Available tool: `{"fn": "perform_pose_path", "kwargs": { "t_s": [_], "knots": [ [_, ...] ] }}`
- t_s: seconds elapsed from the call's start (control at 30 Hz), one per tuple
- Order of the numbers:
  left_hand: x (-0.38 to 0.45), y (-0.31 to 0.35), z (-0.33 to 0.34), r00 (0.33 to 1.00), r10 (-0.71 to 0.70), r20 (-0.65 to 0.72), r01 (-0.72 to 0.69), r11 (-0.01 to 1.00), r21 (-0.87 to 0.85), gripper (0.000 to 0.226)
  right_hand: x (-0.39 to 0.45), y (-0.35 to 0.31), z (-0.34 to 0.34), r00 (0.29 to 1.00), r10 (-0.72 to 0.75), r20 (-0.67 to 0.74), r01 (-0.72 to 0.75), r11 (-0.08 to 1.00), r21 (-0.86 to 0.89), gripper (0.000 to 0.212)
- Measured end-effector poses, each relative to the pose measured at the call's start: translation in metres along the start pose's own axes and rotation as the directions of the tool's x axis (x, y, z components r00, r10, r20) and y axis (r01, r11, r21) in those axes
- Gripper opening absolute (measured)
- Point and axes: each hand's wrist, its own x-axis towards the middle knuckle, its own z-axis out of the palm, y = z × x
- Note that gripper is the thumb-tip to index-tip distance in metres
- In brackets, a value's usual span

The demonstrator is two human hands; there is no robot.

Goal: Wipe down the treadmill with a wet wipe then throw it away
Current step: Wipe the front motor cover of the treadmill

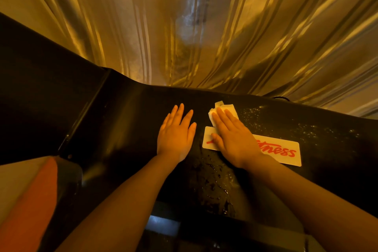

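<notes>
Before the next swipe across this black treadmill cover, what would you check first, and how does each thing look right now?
1. Wet wipe under the right hand: ok, flat fingers press it down.
2. Left hand clear of the wipe: ok, resting flat beside it.
3. Treadmill cover wet where wiped: ok, droplets show right of and below the right hand.
4. Left part of cover wiped: cannot tell, no droplets visible there.
5. White label staying stuck: ok, lying flat.
6. Bin for the wipe: cannot tell, none in view.

Flat right hand (pixel 235 137) — wet wipe (pixel 223 111) beneath
</notes>
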Motion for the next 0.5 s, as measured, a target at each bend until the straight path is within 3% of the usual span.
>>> {"fn": "perform_pose_path", "kwargs": {
  "t_s": [0.3, 0.5],
  "knots": [
    [0.004, 0.017, 0.007, 0.998, 0.060, 0.021, -0.061, 0.997, 0.042, 0.051, 0.019, 0.012, -0.014, 0.998, 0.052, 0.018, -0.053, 0.998, 0.021, 0.063],
    [0.001, 0.016, 0.010, 0.997, 0.073, -0.007, -0.072, 0.996, 0.060, 0.052, -0.016, 0.007, 0.002, 1.000, -0.003, 0.007, 0.002, 0.999, 0.050, 0.067]
  ]
}}
